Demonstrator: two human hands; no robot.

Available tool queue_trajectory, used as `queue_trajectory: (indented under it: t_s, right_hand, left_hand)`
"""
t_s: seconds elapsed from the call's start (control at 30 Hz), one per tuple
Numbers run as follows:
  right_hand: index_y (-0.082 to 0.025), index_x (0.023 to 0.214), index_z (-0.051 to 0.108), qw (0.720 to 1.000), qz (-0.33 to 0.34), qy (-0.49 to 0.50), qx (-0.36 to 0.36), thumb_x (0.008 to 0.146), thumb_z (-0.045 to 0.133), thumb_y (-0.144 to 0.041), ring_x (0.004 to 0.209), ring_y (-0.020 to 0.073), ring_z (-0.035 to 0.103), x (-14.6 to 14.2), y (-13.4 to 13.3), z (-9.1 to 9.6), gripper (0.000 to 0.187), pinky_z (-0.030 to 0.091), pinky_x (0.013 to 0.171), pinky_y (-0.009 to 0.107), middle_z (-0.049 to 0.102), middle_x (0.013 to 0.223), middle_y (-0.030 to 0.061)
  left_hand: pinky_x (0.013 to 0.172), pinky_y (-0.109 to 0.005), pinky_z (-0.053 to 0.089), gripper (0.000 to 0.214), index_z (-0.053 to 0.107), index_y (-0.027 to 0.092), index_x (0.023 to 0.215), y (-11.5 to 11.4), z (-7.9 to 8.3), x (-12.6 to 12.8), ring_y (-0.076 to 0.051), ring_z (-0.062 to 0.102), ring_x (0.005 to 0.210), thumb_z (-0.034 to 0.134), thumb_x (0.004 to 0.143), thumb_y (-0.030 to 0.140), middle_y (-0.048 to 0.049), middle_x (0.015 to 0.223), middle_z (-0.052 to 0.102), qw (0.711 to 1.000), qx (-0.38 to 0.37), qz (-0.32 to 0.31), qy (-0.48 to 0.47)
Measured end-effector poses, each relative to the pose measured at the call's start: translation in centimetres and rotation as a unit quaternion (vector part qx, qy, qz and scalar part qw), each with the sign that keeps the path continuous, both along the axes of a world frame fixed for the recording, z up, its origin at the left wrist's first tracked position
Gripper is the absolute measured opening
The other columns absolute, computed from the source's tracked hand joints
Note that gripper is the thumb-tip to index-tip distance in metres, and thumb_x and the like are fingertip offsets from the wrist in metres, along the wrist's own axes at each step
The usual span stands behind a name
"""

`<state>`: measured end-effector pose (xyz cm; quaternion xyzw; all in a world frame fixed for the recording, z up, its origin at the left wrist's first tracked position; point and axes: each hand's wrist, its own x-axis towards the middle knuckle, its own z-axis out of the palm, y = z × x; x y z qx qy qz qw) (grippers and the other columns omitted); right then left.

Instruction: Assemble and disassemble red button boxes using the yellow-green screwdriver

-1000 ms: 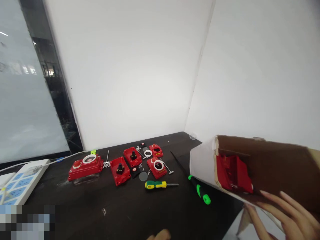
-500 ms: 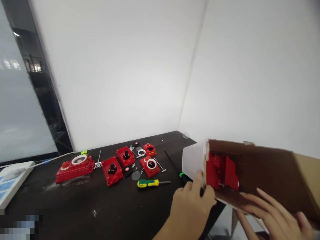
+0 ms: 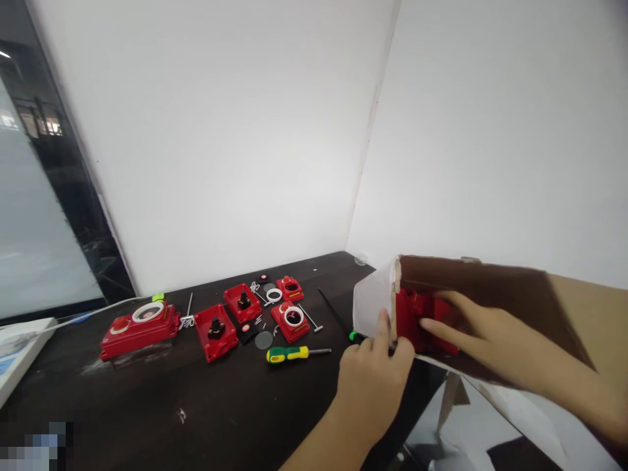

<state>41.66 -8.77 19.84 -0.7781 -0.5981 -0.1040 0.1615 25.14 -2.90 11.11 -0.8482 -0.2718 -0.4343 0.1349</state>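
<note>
My left hand (image 3: 375, 383) is closed on the near left edge of an open cardboard box (image 3: 495, 278), its index finger lying along the white outer side. My right hand (image 3: 471, 327) is inside the box. Its thumb and index finger are apart, by the red plastic housing parts (image 3: 409, 320) at the box's left end; the other fingertips are hidden. On the dark table (image 3: 161, 405), a green and yellow screwdriver (image 3: 288, 354) lies left of my left hand.
Two open red housings with black switches (image 3: 216, 330) and red covers with white rings (image 3: 290, 320) lie mid-table. An assembled red unit (image 3: 140, 330) sits further left, near a white power strip (image 3: 24, 353). A thin black rod (image 3: 333, 307) lies beside the box. White walls stand behind.
My right hand has moved from the box's near edge into the box, to the red parts. My left hand keeps hold of the box edge. The view has shifted slightly.
</note>
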Motion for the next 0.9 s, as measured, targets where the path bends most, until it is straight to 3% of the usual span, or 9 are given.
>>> queue_trajectory:
  t_s: [0.07,0.13,0.23,0.43,0.5,0.57,0.67,0.77,0.9]
  right_hand:
    - [-0.012,0.116,0.051,0.989,-0.032,0.034,-0.143,0.077,0.043,-0.057,0.069,0.0316,0.065,-1.0,2.9,0.5,0.06,0.048,0.064,0.041,0.069,0.078,0.015]
    - [-0.006,0.129,0.038,0.975,-0.028,0.096,-0.199,0.077,0.042,-0.058,0.076,0.0321,0.065,-1.7,5.1,-0.1,0.074,0.048,0.072,0.043,0.068,0.083,0.0176]
    - [-0.005,0.131,0.036,0.955,-0.058,0.149,-0.249,0.07,0.051,-0.06,0.064,0.0316,0.065,-1.7,6.7,-1.7,0.083,0.051,0.06,0.044,0.068,0.077,0.0164]
    - [-0.01,0.14,0.011,0.925,-0.11,0.271,-0.244,0.069,0.052,-0.057,0.057,0.0229,0.064,-1.1,6.4,-2.1,0.095,0.052,0.042,0.036,0.044,0.126,0.0274]
    - [-0.013,0.14,0.007,0.916,-0.125,0.309,-0.225,0.074,0.048,-0.053,0.055,0.0197,0.064,-1.0,6.1,-1.3,0.088,0.052,0.04,0.033,0.046,0.125,0.0257]
    - [-0.013,0.138,0.014,0.898,-0.125,0.361,-0.22,0.078,0.043,-0.048,0.051,0.0171,0.062,-0.8,5.6,-0.6,0.075,0.052,0.04,0.03,0.061,0.103,0.0196]
    - [-0.011,0.113,0.05,0.857,-0.094,0.449,-0.233,0.083,0.032,-0.047,0.048,0.0141,0.059,0.0,4.4,0.4,0.05,0.051,0.045,0.025,0.065,0.064,0.0093]
    - [-0.013,0.076,0.061,0.814,-0.066,0.532,-0.225,0.083,0.024,-0.05,0.049,0.0116,0.057,1.0,2.7,1.0,0.053,0.049,0.049,0.023,0.064,0.059,0.008]
    - [-0.016,0.068,0.061,0.797,-0.011,0.578,-0.174,0.083,0.015,-0.051,0.05,0.0124,0.058,1.3,0.5,1.8,0.06,0.047,0.049,0.024,0.063,0.058,0.0064]
  left_hand:
    - [0.041,-0.026,0.045,0.009,0.053,0.021,0.085,-0.1,-0.1,-0.1,-0.015,0.062,0.053,0.059,0.079,0.021,-0.0103,0.12,0.059,1.0,0.007,0.002,0.0]
    - [0.042,-0.026,0.045,0.011,0.053,0.021,0.086,-0.2,-0.1,-0.2,-0.015,0.062,0.053,0.061,0.078,0.021,-0.0098,0.119,0.06,1.0,0.009,0.003,0.002]
    - [0.042,-0.026,0.045,0.012,0.053,0.021,0.086,-0.4,-0.2,-0.2,-0.015,0.062,0.053,0.061,0.077,0.022,-0.0095,0.118,0.061,1.0,0.01,0.003,0.005]
    - [0.042,-0.026,0.045,0.009,0.053,0.021,0.086,-0.6,-0.2,0.0,-0.015,0.062,0.053,0.059,0.079,0.022,-0.009,0.118,0.061,1.0,0.004,-0.002,0.0]
    - [0.043,-0.026,0.046,0.008,0.054,0.021,0.086,-0.6,-0.1,0.0,-0.015,0.063,0.054,0.059,0.079,0.021,-0.0095,0.118,0.061,1.0,-0.001,-0.002,-0.001]
    - [0.043,-0.026,0.046,0.007,0.054,0.021,0.085,-0.5,-0.1,0.0,-0.015,0.063,0.055,0.058,0.079,0.021,-0.0102,0.118,0.061,1.0,0.0,-0.001,-0.003]
    - [0.042,-0.026,0.045,0.006,0.055,0.021,0.084,-0.4,0.0,0.0,-0.015,0.063,0.053,0.058,0.079,0.02,-0.0105,0.117,0.061,1.0,0.007,0.003,-0.012]
    - [0.042,-0.026,0.045,0.005,0.055,0.02,0.083,-0.3,0.1,0.1,-0.015,0.063,0.052,0.059,0.079,0.02,-0.0102,0.117,0.062,1.0,0.009,0.004,-0.024]
    - [0.04,-0.026,0.045,0.005,0.055,0.02,0.081,-0.2,0.2,0.3,-0.015,0.062,0.051,0.06,0.078,0.019,-0.0099,0.116,0.062,0.999,0.008,0.003,-0.031]
